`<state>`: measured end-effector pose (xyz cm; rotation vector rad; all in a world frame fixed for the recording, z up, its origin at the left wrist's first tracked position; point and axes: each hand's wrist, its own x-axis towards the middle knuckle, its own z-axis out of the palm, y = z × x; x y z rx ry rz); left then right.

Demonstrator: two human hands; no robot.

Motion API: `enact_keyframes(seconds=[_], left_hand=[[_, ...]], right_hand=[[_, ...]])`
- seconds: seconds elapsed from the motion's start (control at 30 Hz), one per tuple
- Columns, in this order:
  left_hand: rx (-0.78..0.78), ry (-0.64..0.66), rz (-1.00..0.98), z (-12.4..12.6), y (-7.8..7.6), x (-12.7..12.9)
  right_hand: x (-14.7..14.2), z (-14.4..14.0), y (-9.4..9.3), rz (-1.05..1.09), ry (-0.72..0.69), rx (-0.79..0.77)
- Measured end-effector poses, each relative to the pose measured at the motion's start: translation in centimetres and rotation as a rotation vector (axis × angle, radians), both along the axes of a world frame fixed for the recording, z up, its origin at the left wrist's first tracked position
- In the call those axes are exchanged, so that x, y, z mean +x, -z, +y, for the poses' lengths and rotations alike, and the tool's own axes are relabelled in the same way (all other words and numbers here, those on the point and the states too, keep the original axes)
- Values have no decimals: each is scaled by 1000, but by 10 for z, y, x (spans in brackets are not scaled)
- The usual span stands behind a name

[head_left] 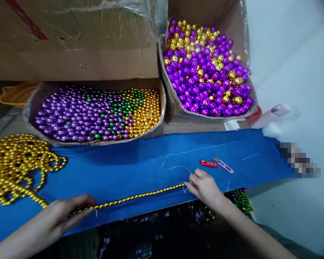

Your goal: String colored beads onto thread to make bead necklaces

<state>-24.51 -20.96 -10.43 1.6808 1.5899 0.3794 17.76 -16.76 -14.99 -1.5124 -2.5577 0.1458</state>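
A strand of small gold beads (140,196) lies stretched along the near edge of the blue table cover (129,169). My left hand (62,216) pinches the strand near its left part, where it runs on to a big heap of gold bead strands (13,165). My right hand (205,187) pinches the strand's right end together with a thin white thread (175,158) that loops across the blue cover.
A low cardboard box (97,138) holds purple, green and gold beads. A second box (178,111) at the back right is full of larger purple and gold beads. A red item (208,163) and pink thread snips (223,164) lie beyond my right hand. Green beads (240,201) hang below the edge.
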Motion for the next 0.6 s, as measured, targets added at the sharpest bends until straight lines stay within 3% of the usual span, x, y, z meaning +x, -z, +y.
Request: enact_keyframes(seconds=[0.1,0.6], left_hand=[[-137,110,34,-7,13,-4],[-156,138,76,-15,36,-5]], right_hand=[[-2,-5,10,-21,14,-29],[4,-6,27,-104,41,-110]])
